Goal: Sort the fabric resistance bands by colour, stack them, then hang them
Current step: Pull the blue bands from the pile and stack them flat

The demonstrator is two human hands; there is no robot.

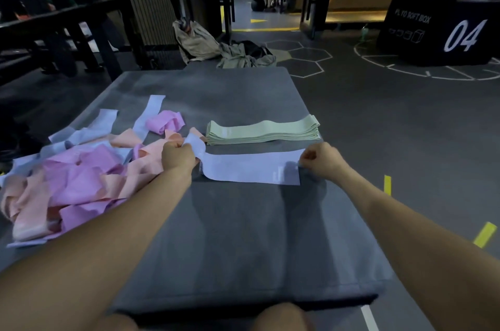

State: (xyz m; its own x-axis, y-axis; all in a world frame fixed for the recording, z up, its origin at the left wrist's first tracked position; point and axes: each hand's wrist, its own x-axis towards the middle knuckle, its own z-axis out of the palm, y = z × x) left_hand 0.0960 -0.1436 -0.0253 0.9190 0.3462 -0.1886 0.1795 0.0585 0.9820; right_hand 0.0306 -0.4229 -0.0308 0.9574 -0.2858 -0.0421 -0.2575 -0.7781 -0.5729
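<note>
Here, a pale blue band [251, 169] lies stretched flat across the middle of a grey mat [230, 244], just in front of a neat stack of green bands [263, 130] that sits toward the mat's far right part. The left hand [177, 154] has its fingers curled round the blue band's left end, where the fabric bunches and folds upward. The right hand [320, 161] pinches the band's right end near the mat's right edge, fingers curled in with the knuckles up. Between the two hands the band rests on the mat, close to the green stack but apart from it.

Along the mat's left edge sprawls an unsorted heap of bands [73, 184], pink, peach and pale blue tangled together, with several pale blue ones trailing toward the far left corner. A loosely rolled pink band [166, 120] sits just beyond the heap, near the green stack's left end.

Beyond the mat's far edge, a beige bag [194, 39] and crumpled clothing [243, 55] lie on the dark floor. A black plyo box [438, 30] marked 04 stands far right.
</note>
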